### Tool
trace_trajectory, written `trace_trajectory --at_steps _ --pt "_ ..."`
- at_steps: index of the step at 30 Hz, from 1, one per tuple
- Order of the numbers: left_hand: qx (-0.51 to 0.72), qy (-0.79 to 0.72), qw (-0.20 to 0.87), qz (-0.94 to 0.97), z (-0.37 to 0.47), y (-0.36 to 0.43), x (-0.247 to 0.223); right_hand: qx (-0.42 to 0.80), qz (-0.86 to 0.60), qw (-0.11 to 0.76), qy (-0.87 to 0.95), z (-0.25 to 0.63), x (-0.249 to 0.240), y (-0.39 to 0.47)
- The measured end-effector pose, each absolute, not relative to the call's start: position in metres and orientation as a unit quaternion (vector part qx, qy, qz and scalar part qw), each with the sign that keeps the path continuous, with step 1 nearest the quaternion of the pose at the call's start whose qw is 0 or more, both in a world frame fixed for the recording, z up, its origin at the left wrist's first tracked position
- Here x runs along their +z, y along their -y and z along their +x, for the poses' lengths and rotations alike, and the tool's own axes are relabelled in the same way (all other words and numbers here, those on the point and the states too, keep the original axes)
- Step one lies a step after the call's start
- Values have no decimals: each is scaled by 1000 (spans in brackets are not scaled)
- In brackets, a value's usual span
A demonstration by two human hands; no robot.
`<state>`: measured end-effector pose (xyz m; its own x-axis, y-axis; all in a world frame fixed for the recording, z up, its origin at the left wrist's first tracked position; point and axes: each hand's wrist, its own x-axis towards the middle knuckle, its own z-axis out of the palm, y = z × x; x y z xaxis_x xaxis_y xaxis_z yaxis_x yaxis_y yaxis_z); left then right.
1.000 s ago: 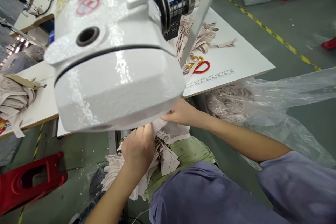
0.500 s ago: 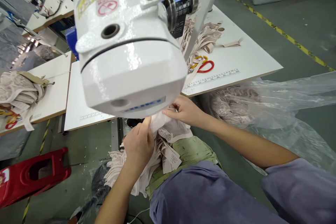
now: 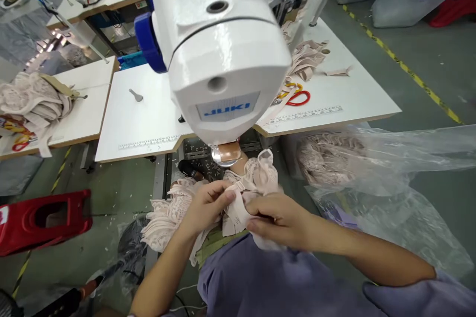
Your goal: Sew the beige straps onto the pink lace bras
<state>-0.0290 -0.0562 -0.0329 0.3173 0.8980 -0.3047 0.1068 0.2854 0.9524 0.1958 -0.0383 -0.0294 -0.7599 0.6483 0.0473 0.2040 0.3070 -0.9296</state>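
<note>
A pale beige lace bra is between my hands, just below the sewing machine, with a lace cup on the far side. My left hand pinches its band near a small strap buckle, thumb on top. On the other side my right hand is closed around the band's fabric, fingers curled in. A stack of similar lace bras lies over my lap beside my left hand. Part of the held bra is hidden by my right hand.
Red-handled scissors and beige straps lie on the white table at right. A plastic bag of lace pieces sits below it. A red stool is on the floor at left.
Both hands have drawn back from under the machine head toward my lap with the bra. The view has shifted, so the machine's front and the bra's lace cup now show more.
</note>
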Motion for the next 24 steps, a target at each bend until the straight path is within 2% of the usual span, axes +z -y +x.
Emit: trace_trajectory --at_steps 3,5,9,11,14,15,16,19,20,21,24 --pt "395 -539 607 431 -48 77 -27 596 -229 222 737 172 -36 37" --pt "407 -579 575 411 -64 86 -19 630 -216 237 707 144 -53 28" --pt "336 -628 536 453 -85 88 -13 779 -258 287 495 89 -89 19" --pt "290 -662 469 507 -89 87 -24 804 -312 320 392 77 -100 20" --pt "289 -755 251 533 -87 86 -55 743 -373 391 395 80 -112 26" --pt "303 -768 221 520 -84 86 -66 705 -389 409 430 83 -116 28" --pt "324 -765 248 499 -80 86 -77 658 -401 421 479 87 -121 31" --pt "378 -668 485 418 -63 84 -101 484 -380 426 664 98 -138 37" --pt "394 -637 533 394 -58 83 -105 428 -353 421 718 102 -143 38" --pt "411 -626 546 377 -53 81 -106 384 -326 414 758 106 -147 38" --pt "436 -660 476 383 -43 79 -99 335 -297 415 792 119 -149 36"
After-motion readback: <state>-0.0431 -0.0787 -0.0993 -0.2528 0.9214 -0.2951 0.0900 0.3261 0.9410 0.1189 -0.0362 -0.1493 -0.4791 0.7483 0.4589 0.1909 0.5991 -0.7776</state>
